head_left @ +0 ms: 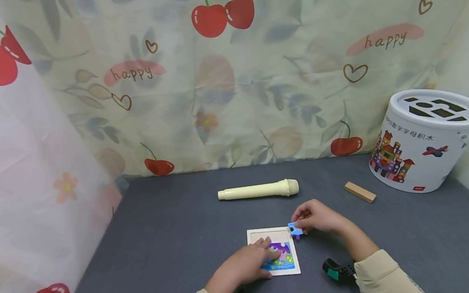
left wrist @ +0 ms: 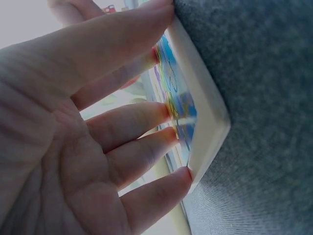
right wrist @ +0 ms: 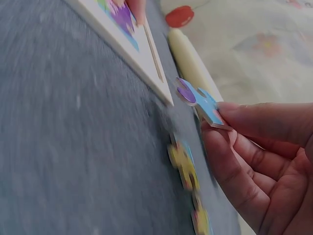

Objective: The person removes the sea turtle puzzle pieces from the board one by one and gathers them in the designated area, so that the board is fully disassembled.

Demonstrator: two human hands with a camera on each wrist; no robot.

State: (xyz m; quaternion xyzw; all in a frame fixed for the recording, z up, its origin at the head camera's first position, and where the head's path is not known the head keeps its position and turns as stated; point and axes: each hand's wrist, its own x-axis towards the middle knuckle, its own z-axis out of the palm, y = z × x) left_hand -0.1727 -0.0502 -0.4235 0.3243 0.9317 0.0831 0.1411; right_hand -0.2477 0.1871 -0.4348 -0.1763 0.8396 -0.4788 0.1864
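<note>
A jigsaw puzzle tray (head_left: 296, 264) with a pale frame lies on the dark table, its lower part filled with colourful pieces (head_left: 284, 264). My left hand (head_left: 246, 264) rests on it with fingers spread, fingertips on the picture and the frame in the left wrist view. Between right thumb and fingers, my right hand (head_left: 318, 217) pinches a blue and purple puzzle piece (right wrist: 208, 108), held by the tray's upper right corner. Below that hand, two loose puzzle pieces, a nearer one (right wrist: 184, 164) and another (right wrist: 200, 221), lie on the table; the hand mostly hides them in the head view.
Behind the tray lies a cream toy microphone (head_left: 257, 191). Farther right are a wooden block (head_left: 360, 192) and a white bucket (head_left: 423, 148) with shaped holes in its lid. A black device with a green patch (head_left: 333, 270) sits beside the right sleeve. A printed curtain (head_left: 232, 119) closes the back.
</note>
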